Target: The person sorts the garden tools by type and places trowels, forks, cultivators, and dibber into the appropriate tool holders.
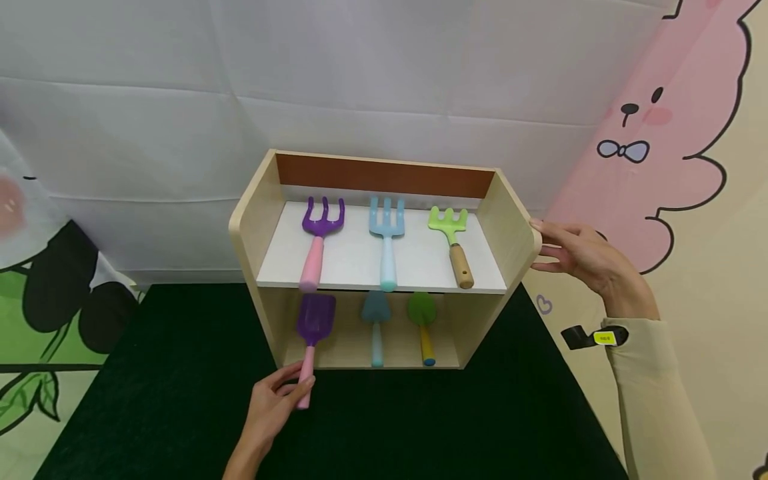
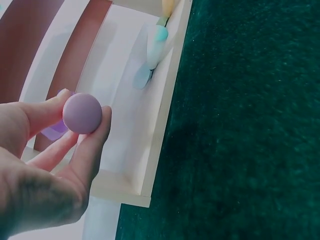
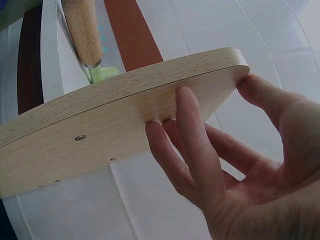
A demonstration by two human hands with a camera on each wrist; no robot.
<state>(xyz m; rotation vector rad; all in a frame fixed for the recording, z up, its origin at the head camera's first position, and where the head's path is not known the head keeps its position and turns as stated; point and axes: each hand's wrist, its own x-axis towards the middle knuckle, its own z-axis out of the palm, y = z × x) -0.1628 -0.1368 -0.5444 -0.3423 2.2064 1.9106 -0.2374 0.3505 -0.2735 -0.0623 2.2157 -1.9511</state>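
In the head view, my left hand [image 1: 268, 405] pinches the pink handle of a toy shovel with a purple blade [image 1: 316, 317], held at the lower level of a two-level wooden shelf [image 1: 384, 164]. The left wrist view shows the round handle end [image 2: 82, 114] between thumb and fingers. My right hand [image 1: 579, 257] touches the shelf's right side panel [image 3: 115, 127], fingertips on its outer face and thumb at the rounded corner. The upper level carries a purple fork [image 1: 324, 227] with pink handle, a light blue fork [image 1: 387, 230] and a green fork [image 1: 449, 225] with wooden handle.
On the lower level lie a blue shovel [image 1: 376, 308] and a green shovel [image 1: 423, 309] with yellow handle. The shelf stands on a dark green cloth [image 1: 180, 400]. Behind it hangs a white cloth [image 1: 360, 67]; a wall with a pink bear [image 1: 666, 140] is at right.
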